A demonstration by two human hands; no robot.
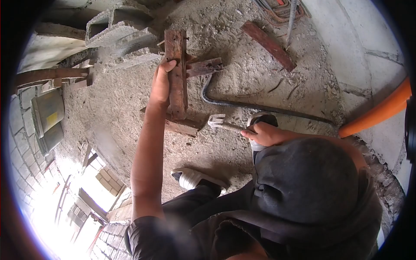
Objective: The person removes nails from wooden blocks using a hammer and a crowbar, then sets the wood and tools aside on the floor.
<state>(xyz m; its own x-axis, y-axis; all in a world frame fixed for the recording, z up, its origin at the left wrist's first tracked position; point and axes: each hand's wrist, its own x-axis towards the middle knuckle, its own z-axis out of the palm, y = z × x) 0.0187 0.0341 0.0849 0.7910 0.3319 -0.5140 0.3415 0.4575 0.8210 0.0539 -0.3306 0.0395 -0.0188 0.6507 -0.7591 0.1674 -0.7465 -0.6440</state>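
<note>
My left hand (163, 81) grips a reddish-brown wood block (177, 97), its thumb across the face. A nail seems to stick out near the block's upper edge. Behind the block, a shorter dark wood piece (203, 67) points to the right. My right hand (261, 133) is closed around the handle of a claw hammer (216, 121), whose metal head points left, a little apart from the block. Between the hammer and the dark piece, a bent black pry bar (260, 104) lies on the ground. Another wood piece (182, 127) rests below the held block.
Hollow concrete blocks (117, 30) stand at the upper left. A loose plank (269, 45) and bent steel rods (277, 13) lie at the upper right. An orange pipe (377, 108) leans by the right wall. My shoes (195, 178) are on the dusty, rubble-strewn ground.
</note>
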